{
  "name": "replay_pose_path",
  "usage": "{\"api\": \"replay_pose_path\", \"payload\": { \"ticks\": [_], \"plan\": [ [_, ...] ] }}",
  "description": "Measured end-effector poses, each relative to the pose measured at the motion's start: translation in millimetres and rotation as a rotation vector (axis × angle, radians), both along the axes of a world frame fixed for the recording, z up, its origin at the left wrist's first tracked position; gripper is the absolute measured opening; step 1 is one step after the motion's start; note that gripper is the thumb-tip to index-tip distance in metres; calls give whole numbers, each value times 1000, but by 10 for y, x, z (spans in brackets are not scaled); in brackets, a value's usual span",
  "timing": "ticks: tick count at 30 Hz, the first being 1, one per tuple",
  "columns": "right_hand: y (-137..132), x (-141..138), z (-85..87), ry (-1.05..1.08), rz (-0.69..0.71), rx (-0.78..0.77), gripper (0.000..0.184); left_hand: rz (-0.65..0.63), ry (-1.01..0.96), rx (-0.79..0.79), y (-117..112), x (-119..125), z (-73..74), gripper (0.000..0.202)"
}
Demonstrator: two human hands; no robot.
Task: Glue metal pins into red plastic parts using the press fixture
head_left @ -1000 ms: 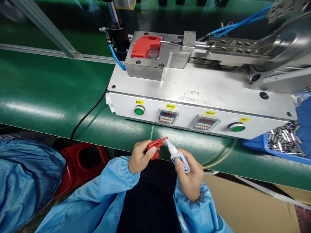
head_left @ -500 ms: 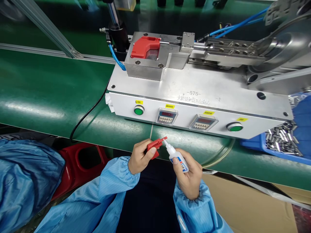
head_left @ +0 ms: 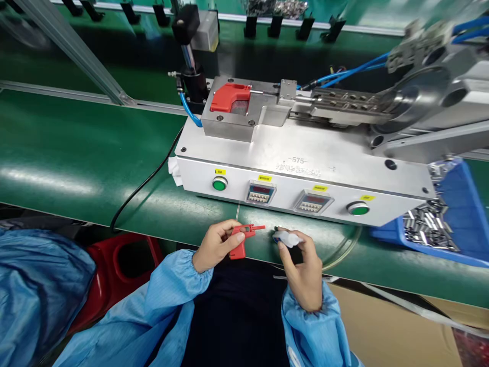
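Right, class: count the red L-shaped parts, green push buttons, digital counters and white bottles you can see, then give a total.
red L-shaped parts: 2
green push buttons: 2
digital counters: 2
white bottles: 1
Total: 7

Glossy green conveyor belt (head_left: 76, 153), silver machine (head_left: 305, 148) at centre, blue bin (head_left: 460, 196) at right, red stool (head_left: 97, 278) near left, cardboard (head_left: 401, 331) near right.
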State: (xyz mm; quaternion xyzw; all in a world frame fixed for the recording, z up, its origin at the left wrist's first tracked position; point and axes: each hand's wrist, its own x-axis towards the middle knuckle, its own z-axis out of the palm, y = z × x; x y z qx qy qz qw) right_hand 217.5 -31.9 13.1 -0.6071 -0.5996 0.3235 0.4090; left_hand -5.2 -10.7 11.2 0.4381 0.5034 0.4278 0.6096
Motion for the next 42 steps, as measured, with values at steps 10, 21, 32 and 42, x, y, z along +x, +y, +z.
{"api": "replay_pose_path", "payload": {
  "ticks": [10, 21, 32, 42],
  "plan": [
    [-105, 336, 283, -270, 141, 28, 51, -176, 149, -21, 84, -197, -122, 37],
    [1020, 1790, 1395, -1029, -123, -279, 21, -205, 176, 20, -44, -242, -451, 43],
    [1723, 2283, 782, -912, -106, -430, 28, -151, 150, 55, -12, -187, -424, 48],
    [1109, 2500, 1312, -415, -124, -164, 58, -257, 150, 69, 14, -278, -601, 47]
  ]
}}
